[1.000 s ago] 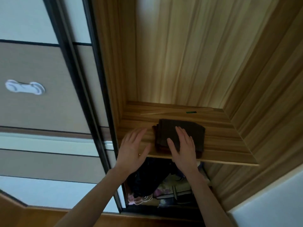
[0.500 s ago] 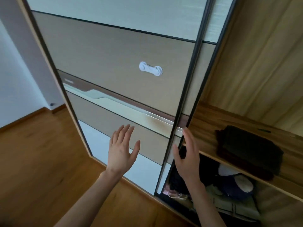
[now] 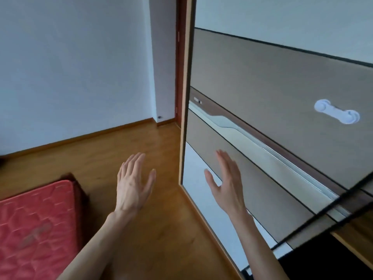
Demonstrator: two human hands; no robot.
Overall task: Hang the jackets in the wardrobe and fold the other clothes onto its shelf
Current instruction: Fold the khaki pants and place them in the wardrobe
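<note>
Left hand (image 3: 134,185): nearest the camera, bare forearm reaching up from the lower edge, back of the hand showing, fingers straight and slightly spread, holding nothing, in the air above the floor.

Right hand (image 3: 227,183): level with the left, fingers straight and together, thumb out, holding nothing; seen in front of the lower wardrobe door panel; whether it touches the panel cannot be told.

Red quilted mattress (image 3: 34,227): lower left, lying on the floor, its dark side edge facing the hands.

Brown wooden plank floor (image 3: 157,229): runs from beneath the hands to the far wall, with a wooden skirting along its end.

Wardrobe with sliding doors of grey-brown and pale panels in dark frames (image 3: 282,87): fills the right half. A white plastic dumbbell-shaped child lock (image 3: 336,111) is stuck on the upper brown panel. The open dark interior shows only at the lower right corner, where a wooden shelf edge (image 3: 352,251) is visible. Jackets and folded clothes are out of view.

Plain pale wall (image 3: 70,67): farthest, behind the floor, upper left.
</note>
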